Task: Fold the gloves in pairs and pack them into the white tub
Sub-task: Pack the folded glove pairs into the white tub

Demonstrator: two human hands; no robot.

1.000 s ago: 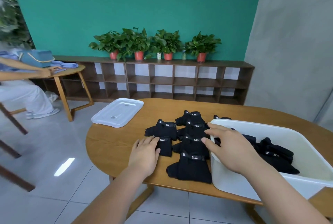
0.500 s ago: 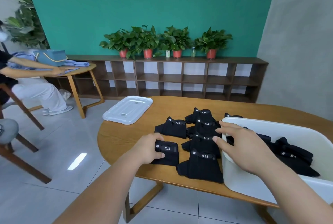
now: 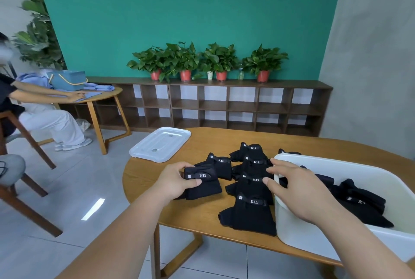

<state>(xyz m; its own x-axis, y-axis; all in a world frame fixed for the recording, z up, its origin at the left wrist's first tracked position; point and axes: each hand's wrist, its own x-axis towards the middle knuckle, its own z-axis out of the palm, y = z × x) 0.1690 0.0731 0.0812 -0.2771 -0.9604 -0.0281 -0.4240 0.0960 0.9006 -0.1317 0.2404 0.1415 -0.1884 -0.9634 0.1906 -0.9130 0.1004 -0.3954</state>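
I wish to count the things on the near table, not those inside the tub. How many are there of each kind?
White tub: 1
White lid: 1
Black glove bundles: 7, one half hidden behind the tub
Total: 9

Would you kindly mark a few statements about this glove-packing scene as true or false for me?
1. The left hand grips a folded black glove bundle. True.
2. The white tub is empty. False: black gloves lie inside it.
3. The lid sits on the tub. False: the lid lies on the table, apart from the tub.
4. The right hand rests on the tub's rim. True.
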